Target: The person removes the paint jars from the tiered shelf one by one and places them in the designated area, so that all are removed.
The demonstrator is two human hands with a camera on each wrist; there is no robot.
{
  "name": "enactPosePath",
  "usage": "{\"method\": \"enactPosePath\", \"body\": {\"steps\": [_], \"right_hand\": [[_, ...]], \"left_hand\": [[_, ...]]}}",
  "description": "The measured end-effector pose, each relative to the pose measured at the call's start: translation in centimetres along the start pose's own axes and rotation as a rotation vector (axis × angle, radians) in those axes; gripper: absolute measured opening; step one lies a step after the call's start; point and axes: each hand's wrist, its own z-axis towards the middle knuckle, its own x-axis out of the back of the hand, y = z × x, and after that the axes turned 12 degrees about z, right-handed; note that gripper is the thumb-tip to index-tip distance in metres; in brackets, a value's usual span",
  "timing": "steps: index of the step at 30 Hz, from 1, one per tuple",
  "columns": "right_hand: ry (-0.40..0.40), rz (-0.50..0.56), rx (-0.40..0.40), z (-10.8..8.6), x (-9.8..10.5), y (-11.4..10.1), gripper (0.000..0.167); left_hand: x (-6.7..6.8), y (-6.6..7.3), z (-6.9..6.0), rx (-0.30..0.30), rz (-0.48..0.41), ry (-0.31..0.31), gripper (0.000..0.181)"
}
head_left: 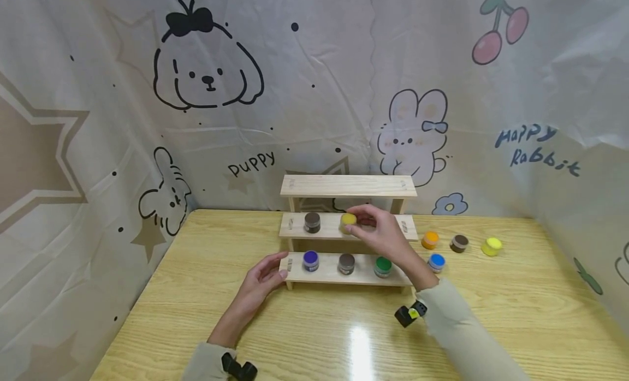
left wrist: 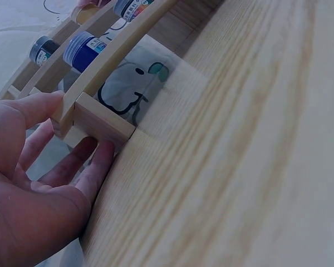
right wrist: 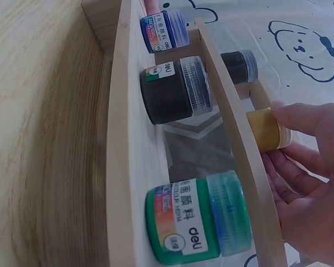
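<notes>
A three-tier wooden display rack [head_left: 314, 185] stands on the table. My right hand [head_left: 382, 232] pinches a yellow paint jar [head_left: 348, 222] by its lid, on the middle tier; the right wrist view shows thumb and fingers around the jar [right wrist: 264, 129]. A dark paint jar [head_left: 312, 222] sits left of it. On the bottom tier are a purple-blue jar [head_left: 310, 260], a dark brown-grey jar [head_left: 346, 264] and a green jar [head_left: 383, 267]. My left hand [head_left: 262, 274] holds the rack's lower left end, thumb on the board's edge and fingers by the leg [left wrist: 103, 119].
Right of the rack, on the table [head_left: 491, 315], stand an orange jar [head_left: 429, 239], a brown jar [head_left: 459, 243], a yellow jar [head_left: 492, 246] and a blue jar [head_left: 435, 262]. A printed curtain [head_left: 314, 97] hangs behind the table and along its sides.
</notes>
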Motion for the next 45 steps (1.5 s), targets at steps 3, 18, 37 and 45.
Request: {"method": "enactPosePath", "body": {"steps": [3, 18, 37, 45], "right_hand": [[0.006, 0.011, -0.002, -0.2, 0.1, 0.1, 0.036], [0.044, 0.013, 0.049, -3.0, 2.3, -1.3, 0.035], [0.143, -0.018, 0.090, -7.8, 6.6, -1.1, 0.036], [0.189, -0.074, 0.101, -9.9, 8.2, -1.3, 0.037]], "left_hand": [[0.0, 0.0, -0.1, 0.003, 0.004, 0.001, 0.050], [0.0, 0.0, -0.2, 0.011, 0.007, -0.001, 0.050], [0.0, 0.1, 0.0, 0.016, -0.001, -0.004, 0.049], [0.0, 0.2, -0.2, 0.022, 0.000, 0.002, 0.049]]}}
